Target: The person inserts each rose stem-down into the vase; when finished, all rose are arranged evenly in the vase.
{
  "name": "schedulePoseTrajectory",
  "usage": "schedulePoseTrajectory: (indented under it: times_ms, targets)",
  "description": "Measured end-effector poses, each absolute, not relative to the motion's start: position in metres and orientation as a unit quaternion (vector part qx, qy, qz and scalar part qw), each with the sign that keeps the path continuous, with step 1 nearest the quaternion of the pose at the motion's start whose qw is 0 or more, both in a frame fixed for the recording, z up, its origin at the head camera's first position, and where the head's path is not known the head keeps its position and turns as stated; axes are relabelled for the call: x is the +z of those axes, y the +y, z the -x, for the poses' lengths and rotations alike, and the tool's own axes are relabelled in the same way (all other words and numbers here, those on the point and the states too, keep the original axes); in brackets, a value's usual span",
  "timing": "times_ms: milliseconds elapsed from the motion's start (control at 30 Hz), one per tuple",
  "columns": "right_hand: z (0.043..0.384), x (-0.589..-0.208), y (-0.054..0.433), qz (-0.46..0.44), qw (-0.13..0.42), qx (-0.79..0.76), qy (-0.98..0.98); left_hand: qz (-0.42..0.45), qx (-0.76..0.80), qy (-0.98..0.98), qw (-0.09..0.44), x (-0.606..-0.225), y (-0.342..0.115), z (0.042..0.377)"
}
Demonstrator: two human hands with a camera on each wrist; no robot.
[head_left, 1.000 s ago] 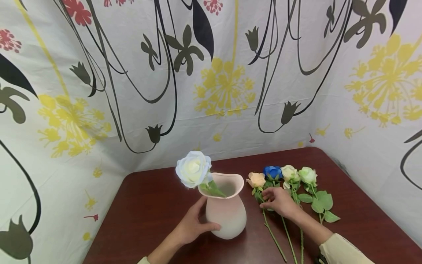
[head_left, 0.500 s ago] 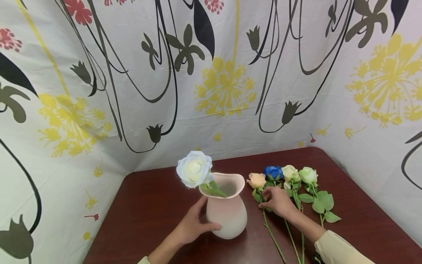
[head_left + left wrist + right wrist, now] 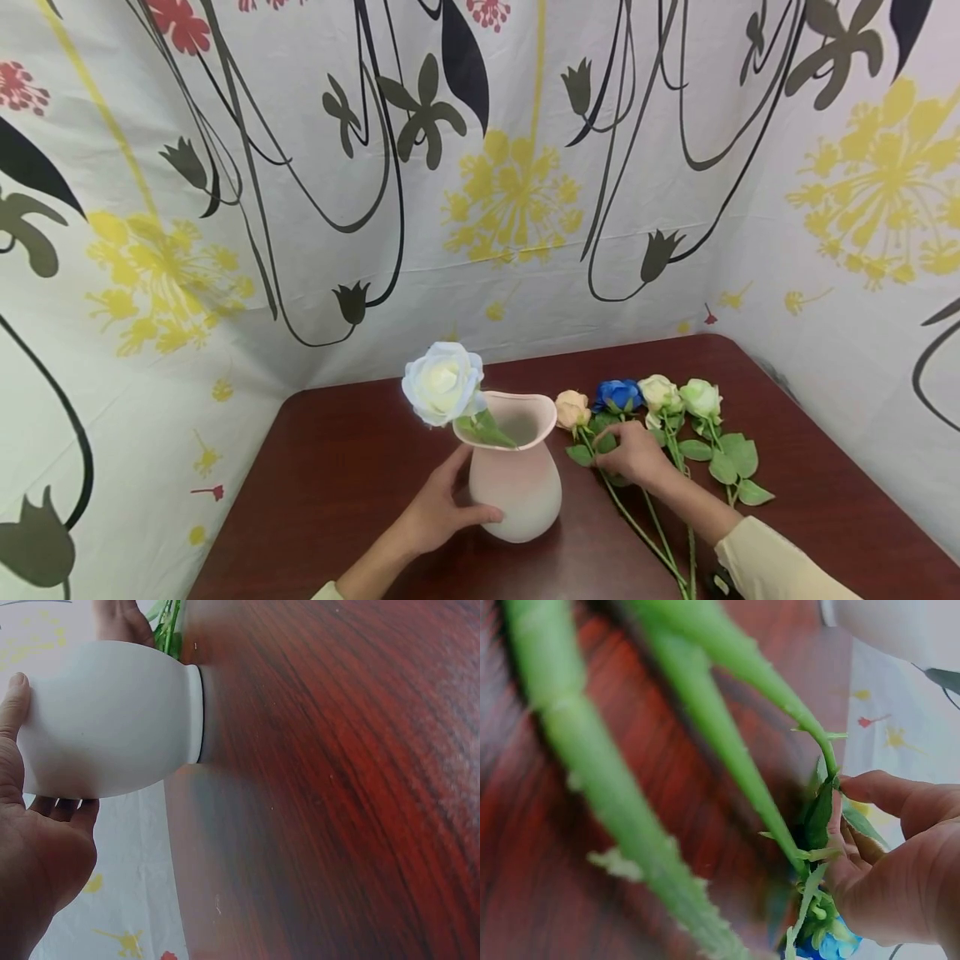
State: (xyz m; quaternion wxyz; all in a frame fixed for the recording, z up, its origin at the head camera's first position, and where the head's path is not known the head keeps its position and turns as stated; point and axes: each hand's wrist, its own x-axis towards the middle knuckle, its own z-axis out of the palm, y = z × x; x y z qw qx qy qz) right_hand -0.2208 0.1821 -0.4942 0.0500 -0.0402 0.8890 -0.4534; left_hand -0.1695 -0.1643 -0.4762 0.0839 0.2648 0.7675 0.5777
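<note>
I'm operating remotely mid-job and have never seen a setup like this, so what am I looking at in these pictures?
There is no machine here: these are a person's own two bare hands. The wide view comes from a camera worn on the head; the two close views come from cameras worn on each wrist.

On the dark red table stands a pinkish-white vase with one pale blue rose in it. To its right are a peach rose, a blue rose, a cream rose and a pale green rose.

The left hand holds the vase with its fingers. The right hand pinches the peach rose's stem.
</note>
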Motion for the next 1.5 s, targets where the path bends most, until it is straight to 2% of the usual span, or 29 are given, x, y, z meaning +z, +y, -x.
schedulePoseTrajectory:
  times_ms: [433, 967, 1500]
  targets:
    - [0.222, -0.461, 0.194, 0.002, 0.106, -0.562, 0.82, -0.269, 0.575, 0.768, 0.082, -0.476, -0.164, 0.169]
    - [0.212, -0.415, 0.208, 0.042, 0.085, -0.609, 0.787, -0.267, 0.577, 0.767, 0.083, -0.478, -0.164, 0.169]
    - [0.207, -0.389, 0.228, 0.042, 0.073, -0.629, 0.773, -0.263, 0.577, 0.769, 0.08, -0.479, -0.165, 0.17]
